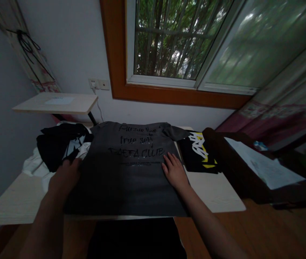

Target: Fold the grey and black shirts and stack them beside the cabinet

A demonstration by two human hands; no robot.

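A dark grey T-shirt (131, 180) with black lettering across its chest lies spread out, front up, on the pale table. My right hand (174, 170) rests flat near the shirt's right side, fingers stretched out and touching the fabric beside the print. At the shirt's left edge, my left hand (65, 176) has its fingers curled on a strip of dark cloth (72, 155). Whether that strip belongs to the T-shirt or to the pile behind it, I cannot tell. The pile of black garments (52, 145) and white garments (33, 163) lies crumpled just beyond my left hand.
On the right, a folded black shirt (196, 156) with a white and yellow print lies on the table (214, 194). A small raised shelf (34, 102) stands at the back left. Farther right, a paper sheet (263, 163) lies on dark furniture. A window (180, 43) is behind.
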